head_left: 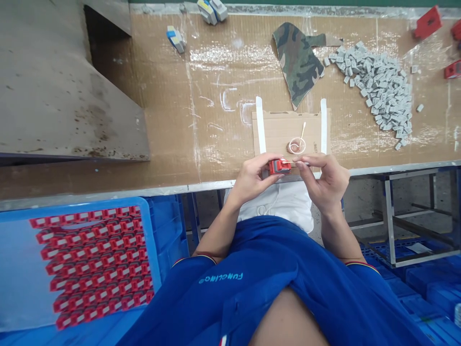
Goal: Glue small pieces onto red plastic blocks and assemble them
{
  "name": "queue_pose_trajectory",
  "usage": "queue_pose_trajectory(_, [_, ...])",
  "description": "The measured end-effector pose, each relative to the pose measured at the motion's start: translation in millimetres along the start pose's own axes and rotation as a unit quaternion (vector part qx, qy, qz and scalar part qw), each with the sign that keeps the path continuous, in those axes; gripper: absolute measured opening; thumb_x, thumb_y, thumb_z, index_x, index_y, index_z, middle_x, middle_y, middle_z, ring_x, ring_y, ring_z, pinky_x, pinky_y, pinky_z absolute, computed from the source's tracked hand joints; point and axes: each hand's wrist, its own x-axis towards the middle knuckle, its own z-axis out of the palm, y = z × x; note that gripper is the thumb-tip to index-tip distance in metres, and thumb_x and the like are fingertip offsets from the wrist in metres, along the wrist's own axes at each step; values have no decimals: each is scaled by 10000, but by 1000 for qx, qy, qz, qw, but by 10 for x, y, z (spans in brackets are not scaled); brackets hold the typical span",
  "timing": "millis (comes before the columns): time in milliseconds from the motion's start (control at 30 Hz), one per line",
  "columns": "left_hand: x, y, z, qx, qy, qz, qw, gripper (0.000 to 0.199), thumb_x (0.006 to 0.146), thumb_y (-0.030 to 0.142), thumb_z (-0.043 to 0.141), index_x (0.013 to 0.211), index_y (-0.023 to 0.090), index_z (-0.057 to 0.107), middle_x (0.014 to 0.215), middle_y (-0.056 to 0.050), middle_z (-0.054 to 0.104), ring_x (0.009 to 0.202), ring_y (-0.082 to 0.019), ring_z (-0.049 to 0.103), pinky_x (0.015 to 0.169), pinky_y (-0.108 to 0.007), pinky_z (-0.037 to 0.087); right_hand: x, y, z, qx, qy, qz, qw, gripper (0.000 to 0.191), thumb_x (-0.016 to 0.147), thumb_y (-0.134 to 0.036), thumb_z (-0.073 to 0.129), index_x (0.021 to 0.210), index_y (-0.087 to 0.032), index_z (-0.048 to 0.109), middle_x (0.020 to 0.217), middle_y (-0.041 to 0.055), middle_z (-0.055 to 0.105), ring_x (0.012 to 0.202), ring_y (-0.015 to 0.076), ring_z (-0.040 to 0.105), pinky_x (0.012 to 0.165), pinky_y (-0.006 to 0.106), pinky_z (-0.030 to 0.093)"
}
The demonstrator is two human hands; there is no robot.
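One small red-and-grey plastic block (280, 166) is being worked on at the counter's (216, 144) near edge, pinched between the thumb and fingers of the left hand (254, 177). The right hand's (327, 180) grip is closed on a thin pale stick (293, 162), its tip over the block's upper face; whether it touches cannot be told. Just beyond, on a brown cardboard sheet (277, 127), sits a small round clear dish (296, 146) with a white-tipped cotton swab (303, 130) leaning out. Judging by the layout, this block is partway through its handling. Many similar red blocks (97, 264) stand in rows in the blue plastic tray (147, 230) at the lower left, several rows deep; whether those are finished or waiting cannot be told. A large heap of small grey tiles (383, 89) lies loose on the counter's right, unplaced, so plenty of pieces seem left over there.
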Motion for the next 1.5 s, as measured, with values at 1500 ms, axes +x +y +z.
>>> queue_pose_trajectory(1500, [-420,80,-297,-205,107,-65,971,425,860,358,824,1227,186,697,1102,-94,766,995,-175,756,915,-307,631,948,-278,278,-84,-109,-61,989,362,995,-397,622,1336,-275,629,1244,91,714,1100,248,695,973,447,571])
